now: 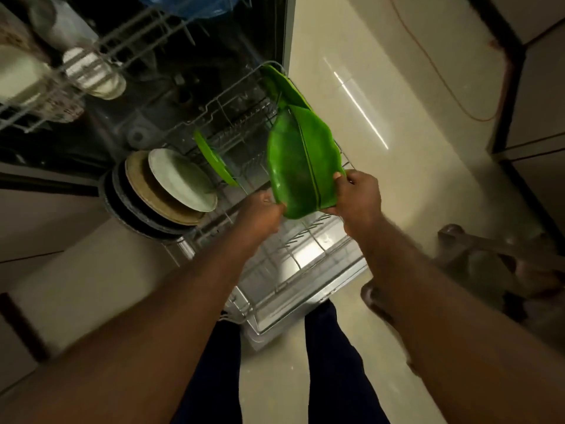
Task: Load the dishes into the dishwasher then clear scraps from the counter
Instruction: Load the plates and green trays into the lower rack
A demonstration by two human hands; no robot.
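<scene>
We are in the loading step: the green leaf-shaped plate [293, 166] is held over the lower rack [308, 261] of the open dishwasher, tilted up on edge and not yet seated. Our left hand [260, 211] pinches its near left rim, and our right hand [359, 194] curls fingers and thumb round its near right rim.

The next move, as we judge it, is to lower the plate edge-first between the tines. A second green plate [284, 87] stands at the rack's far right corner, just beyond the held one; we cannot tell whether they touch. Left of us a thin green plate [214, 162] stands edge-on, and further left a white plate [183, 179] leans against darker plates. Between the green plates the tines look free, and the near half of the rack is bare wire. The upper rack [101, 47] overhangs at far left, well apart from our hands.
</scene>
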